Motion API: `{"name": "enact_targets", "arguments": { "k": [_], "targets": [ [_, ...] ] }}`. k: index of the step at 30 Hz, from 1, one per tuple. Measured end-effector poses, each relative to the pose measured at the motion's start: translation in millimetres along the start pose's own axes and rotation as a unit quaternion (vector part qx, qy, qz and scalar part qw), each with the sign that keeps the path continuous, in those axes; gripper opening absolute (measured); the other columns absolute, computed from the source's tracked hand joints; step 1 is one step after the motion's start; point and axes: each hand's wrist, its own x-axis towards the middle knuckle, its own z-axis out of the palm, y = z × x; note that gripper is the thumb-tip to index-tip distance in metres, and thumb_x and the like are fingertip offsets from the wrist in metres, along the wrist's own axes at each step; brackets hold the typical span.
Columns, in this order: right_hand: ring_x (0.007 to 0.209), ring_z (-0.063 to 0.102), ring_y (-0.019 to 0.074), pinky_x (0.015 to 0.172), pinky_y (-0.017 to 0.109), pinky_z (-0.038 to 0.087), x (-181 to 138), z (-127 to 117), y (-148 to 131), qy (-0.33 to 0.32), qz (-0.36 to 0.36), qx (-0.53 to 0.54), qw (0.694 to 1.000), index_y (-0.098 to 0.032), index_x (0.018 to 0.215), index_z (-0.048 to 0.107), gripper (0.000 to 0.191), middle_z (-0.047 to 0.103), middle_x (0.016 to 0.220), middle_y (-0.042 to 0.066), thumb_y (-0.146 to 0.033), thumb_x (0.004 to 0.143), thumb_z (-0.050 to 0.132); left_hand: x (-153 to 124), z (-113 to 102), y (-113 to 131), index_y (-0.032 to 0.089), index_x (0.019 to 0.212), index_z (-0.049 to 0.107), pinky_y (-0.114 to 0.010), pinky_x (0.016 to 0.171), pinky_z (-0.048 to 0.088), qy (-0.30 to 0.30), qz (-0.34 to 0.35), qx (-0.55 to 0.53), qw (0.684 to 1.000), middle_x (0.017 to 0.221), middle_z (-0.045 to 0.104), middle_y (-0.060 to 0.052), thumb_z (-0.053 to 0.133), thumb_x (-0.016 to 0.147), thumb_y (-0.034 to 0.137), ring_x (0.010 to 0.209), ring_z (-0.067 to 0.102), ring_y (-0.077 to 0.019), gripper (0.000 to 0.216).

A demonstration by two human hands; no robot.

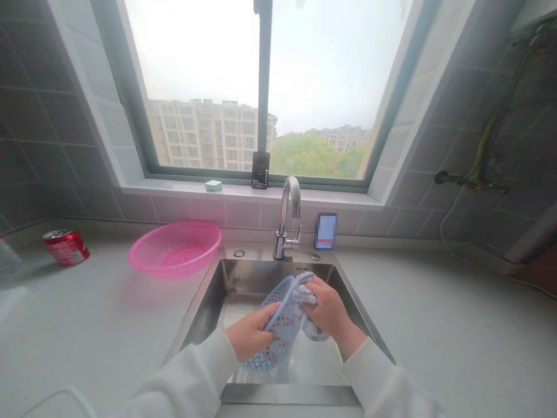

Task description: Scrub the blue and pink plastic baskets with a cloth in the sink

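Observation:
Over the sink, my left hand grips the rim of a light blue plastic basket with a holed wall. The basket is tilted on its side, its rim slanting up to the right. My right hand is closed around a crumpled pale cloth and presses it against the upper rim of the basket. Part of the cloth hangs down below my right hand. Some of the left fingers are hidden behind the basket wall.
Behind the sink stands a chrome faucet. A pink basket and a red can are on the counter at left. One phone leans behind the sink; a dark device and a pale green block rest on the windowsill.

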Motion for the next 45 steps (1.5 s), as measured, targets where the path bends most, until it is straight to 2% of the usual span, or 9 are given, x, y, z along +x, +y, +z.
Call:
{"name": "enact_targets", "arguments": {
  "k": [8,12,16,21,23,28,35,41,45],
  "targets": [
    [0.068,0.054,0.0176,0.061,0.028,0.040,-12,6,-30,-0.091,-0.117,-0.009,0.989,-0.022,0.064,0.053,0.009,0.057,0.074,0.001,-0.016,0.065,0.060,1,1,-10,0.019,0.112,0.060,-0.033,0.088,0.050,0.062,0.004,0.080,0.995,0.099,0.067,-0.004,0.056,0.075,0.013,0.096,0.061,-0.0237,0.038],
    [0.070,0.056,0.0176,0.063,0.028,0.041,-5,0,-14,-0.021,-0.034,0.023,0.999,-0.021,0.064,0.053,0.009,0.057,0.075,0.003,-0.013,0.068,0.053,4,-5,-7,0.021,0.128,0.061,-0.035,0.092,0.047,0.099,0.012,0.129,0.987,0.107,0.072,-0.007,0.053,0.086,0.023,0.102,0.064,-0.0270,0.043],
    [0.070,0.056,0.0185,0.065,0.029,0.042,-3,-3,-8,0.041,0.014,0.009,0.999,-0.021,0.064,0.052,0.010,0.056,0.075,0.004,-0.013,0.070,0.051,5,-4,-4,0.023,0.133,0.062,-0.034,0.073,0.047,0.147,-0.016,0.197,0.969,0.091,0.075,-0.007,0.049,0.094,0.035,0.079,0.068,-0.0277,0.043],
    [0.069,0.055,0.0182,0.061,0.028,0.039,-12,11,-31,-0.055,-0.077,0.013,0.995,-0.022,0.065,0.055,0.007,0.058,0.076,0.003,-0.015,0.066,0.057,2,-2,2,0.021,0.106,0.068,-0.030,0.073,0.043,0.168,-0.020,0.275,0.946,0.088,0.075,-0.005,0.049,0.085,0.021,0.082,0.068,-0.0254,0.028],
    [0.070,0.056,0.0179,0.062,0.027,0.039,-9,12,-28,-0.058,-0.065,0.026,0.996,-0.022,0.065,0.054,0.008,0.059,0.078,0.003,-0.015,0.065,0.057,1,-2,7,0.020,0.100,0.067,-0.028,0.070,0.041,0.160,-0.031,0.287,0.944,0.082,0.073,-0.003,0.048,0.078,0.015,0.079,0.067,-0.0231,0.029],
    [0.069,0.055,0.0183,0.064,0.029,0.039,1,4,-6,0.015,0.030,-0.007,0.999,-0.022,0.061,0.047,0.012,0.054,0.073,0.003,-0.014,0.069,0.051,0,0,14,0.020,0.096,0.066,-0.025,0.061,0.037,0.147,-0.051,0.250,0.956,0.065,0.063,0.001,0.041,0.085,0.021,0.065,0.062,-0.0197,0.027],
    [0.069,0.054,0.0165,0.061,0.026,0.037,-13,19,-41,-0.078,-0.106,0.048,0.990,-0.022,0.066,0.055,0.011,0.058,0.077,0.001,-0.014,0.061,0.058,1,-2,5,0.020,0.092,0.065,-0.030,0.074,0.043,0.162,0.005,0.245,0.956,0.085,0.070,-0.006,0.026,0.098,0.038,0.081,0.065,-0.0221,0.044],
    [0.069,0.055,0.0170,0.064,0.027,0.039,2,5,-7,-0.005,0.028,0.006,1.000,-0.021,0.061,0.049,0.011,0.056,0.074,0.003,-0.012,0.068,0.052,-1,1,11,0.019,0.095,0.066,-0.030,0.068,0.045,0.171,-0.016,0.183,0.968,0.081,0.069,-0.006,0.025,0.097,0.044,0.078,0.064,-0.0231,0.048],
    [0.068,0.055,0.0174,0.062,0.028,0.038,-4,8,-13,-0.007,-0.008,-0.016,1.000,-0.021,0.061,0.051,0.010,0.057,0.072,0.003,-0.014,0.067,0.055,0,2,7,0.018,0.094,0.067,-0.031,0.069,0.045,0.178,-0.003,0.154,0.972,0.082,0.069,-0.007,0.025,0.099,0.046,0.077,0.062,-0.0234,0.051]
  ]
}}
